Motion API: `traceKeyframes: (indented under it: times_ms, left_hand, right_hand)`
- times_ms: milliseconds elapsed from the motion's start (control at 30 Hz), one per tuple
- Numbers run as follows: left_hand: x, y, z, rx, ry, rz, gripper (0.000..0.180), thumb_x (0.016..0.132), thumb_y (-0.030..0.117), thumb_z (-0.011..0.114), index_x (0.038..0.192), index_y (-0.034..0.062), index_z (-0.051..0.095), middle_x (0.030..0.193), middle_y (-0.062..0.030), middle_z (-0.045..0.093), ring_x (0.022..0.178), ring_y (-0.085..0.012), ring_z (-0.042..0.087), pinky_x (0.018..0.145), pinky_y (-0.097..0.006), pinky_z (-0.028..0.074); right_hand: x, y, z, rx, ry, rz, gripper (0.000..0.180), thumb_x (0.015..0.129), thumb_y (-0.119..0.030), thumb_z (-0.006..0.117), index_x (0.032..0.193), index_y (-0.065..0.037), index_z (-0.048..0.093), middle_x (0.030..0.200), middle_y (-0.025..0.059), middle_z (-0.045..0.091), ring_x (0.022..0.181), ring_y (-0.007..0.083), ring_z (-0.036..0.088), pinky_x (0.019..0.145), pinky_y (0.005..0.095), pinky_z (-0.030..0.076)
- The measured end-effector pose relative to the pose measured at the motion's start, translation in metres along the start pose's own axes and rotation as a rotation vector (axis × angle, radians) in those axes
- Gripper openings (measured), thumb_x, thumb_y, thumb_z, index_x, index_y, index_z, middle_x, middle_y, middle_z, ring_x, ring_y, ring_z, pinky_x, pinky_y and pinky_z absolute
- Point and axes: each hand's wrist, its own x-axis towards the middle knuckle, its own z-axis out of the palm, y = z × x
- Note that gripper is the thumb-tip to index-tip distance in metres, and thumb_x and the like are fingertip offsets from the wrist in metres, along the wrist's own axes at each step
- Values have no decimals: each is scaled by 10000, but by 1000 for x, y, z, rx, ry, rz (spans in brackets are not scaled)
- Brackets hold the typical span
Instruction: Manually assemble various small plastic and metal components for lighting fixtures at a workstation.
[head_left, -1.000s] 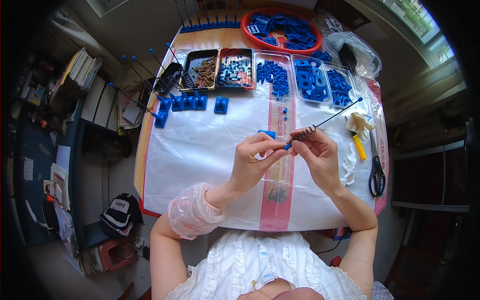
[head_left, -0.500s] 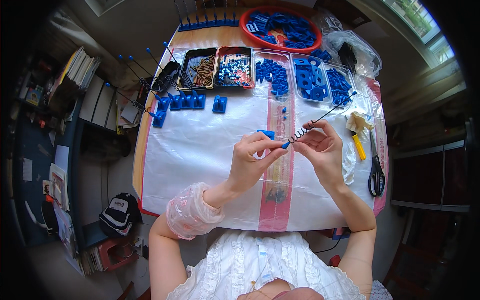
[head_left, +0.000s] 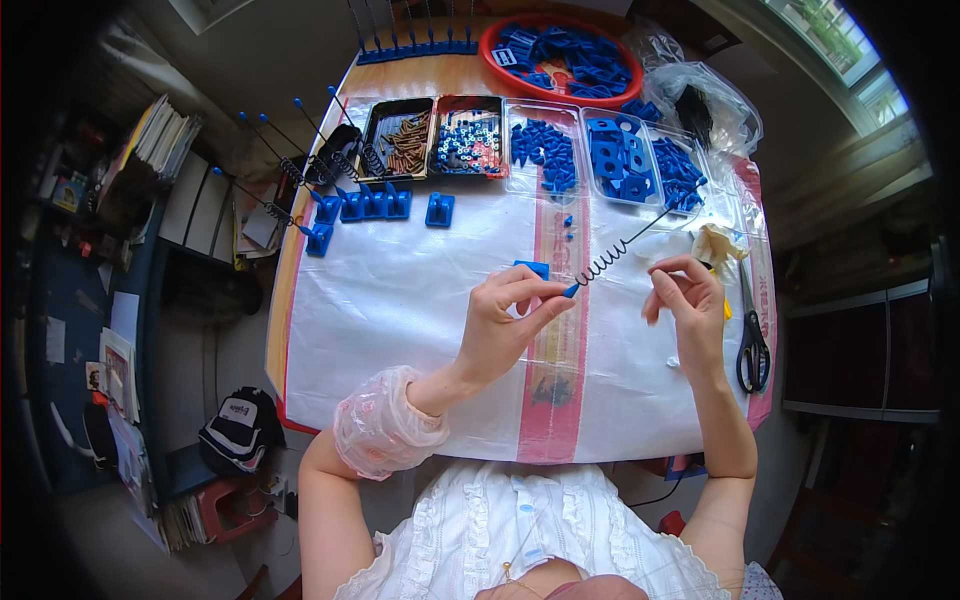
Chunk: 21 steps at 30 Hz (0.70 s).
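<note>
My left hand [head_left: 505, 315] is closed, thumb and fingertips pinching a small blue cone [head_left: 571, 291]. From that cone a black coil spring [head_left: 605, 262] runs up to the right into a straight rod with a blue tip [head_left: 701, 182]. My right hand [head_left: 690, 300] is apart from the spring, its fingers loosely bent and holding nothing that I can see. It is over the yellow-handled tool [head_left: 727, 304], covering most of it. A blue base piece [head_left: 534, 269] lies just behind my left hand. Two tiny blue cones [head_left: 569, 228] rest farther back.
Along the back stand trays of brown screws [head_left: 407, 142], small nuts [head_left: 468, 140], blue cones [head_left: 543, 150] and flat blue parts [head_left: 622, 160]. A red basin [head_left: 636, 85] holds more blue parts. Black scissors [head_left: 752, 355] lie at the right; blue bases with spring rods [head_left: 375, 202] stand left.
My right hand has let go of the spring and moved right, over the yellow-handled tool. The left hand keeps its pinch; the rod's tip has shifted slightly left.
</note>
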Motion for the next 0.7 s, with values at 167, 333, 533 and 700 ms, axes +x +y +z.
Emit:
traceKeyframes:
  times_ms: [167,333,533,700]
  left_hand:
    - [-2,1,1,22,-29,26,164,868,104,872,1028,81,844,863,-9,709,667,-93,521,602,-257,417]
    - [-3,4,3,68,-27,69,194,840,104,888,1030,108,850,856,-4,704,705,-109,538,625,-267,432]
    - [0,1,-1,80,16,102,187,838,102,888,1021,117,850,862,7,710,741,-123,556,648,-278,442]
    - [-1,1,-1,73,4,64,183,846,100,879,1026,120,850,870,6,718,747,-119,565,655,-280,445]
  right_hand:
    - [-3,12,22,-109,-137,-47,191,956,-15,768,1139,30,736,991,45,745,911,101,715,771,252,569]
    - [-2,25,45,35,-200,-87,234,952,20,764,1182,41,728,1085,76,743,996,131,723,915,285,595]
    - [-3,23,60,151,-164,-98,249,966,26,751,1208,62,704,1106,101,757,1023,143,731,912,286,597]
    - [-1,23,62,134,-158,-128,271,961,39,751,1222,74,689,1104,104,755,1028,151,734,915,296,595]
